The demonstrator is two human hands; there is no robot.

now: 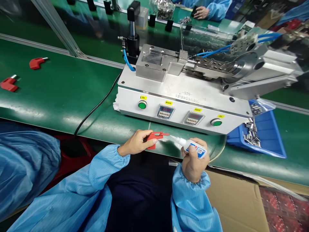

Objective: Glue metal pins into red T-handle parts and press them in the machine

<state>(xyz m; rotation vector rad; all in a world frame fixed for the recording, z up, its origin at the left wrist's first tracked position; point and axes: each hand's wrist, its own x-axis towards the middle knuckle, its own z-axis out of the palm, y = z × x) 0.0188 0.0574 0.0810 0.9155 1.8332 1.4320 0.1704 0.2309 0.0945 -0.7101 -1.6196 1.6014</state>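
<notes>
My left hand [135, 142] is closed around a red L-shaped plastic part [154, 138], held level just above the green belt's near edge. My right hand [193, 161] grips a small white glue bottle [193, 147] with a blue and red label. The bottle's thin nozzle points left and nearly touches the tip of the red part. Both hands hover in front of a white and metal benchtop machine [183, 106] with two green buttons and two small digital counters.
Two more red L-shaped parts [9, 83] [36, 62] lie on the green conveyor belt [60, 93] at far left. A blue tray [265, 135] of small metal pins sits right of the machine. An open cardboard box [236, 199] is lower right. Another person's hand [201, 13] works at the top.
</notes>
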